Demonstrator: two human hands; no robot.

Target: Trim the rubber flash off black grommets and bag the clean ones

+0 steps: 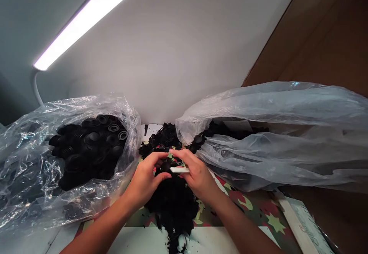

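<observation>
Over a heap of black rubber trimmings (175, 200), my two hands come close together. My left hand (146, 177) curls its fingers and thumb around a dark round rubber part (166, 166), mostly hidden by the fingers. Across the palm of my right hand (197, 173) lies a slim white tool (179, 170), gripped with the thumb; its working end cannot be made out. The right fingertips reach over to the rubber part, near the left ones. On the left, a clear plastic bag (132, 131) holds many ribbed black rubber boots (92, 139).
Another clear bag (287, 104) with black pieces in its mouth lies on the right, before a cardboard box (316, 39). More trimmings (166, 133) lie by the wall. A patterned cover (258, 212) and a white board (135, 240) lie below; a lamp (86, 24) hangs above.
</observation>
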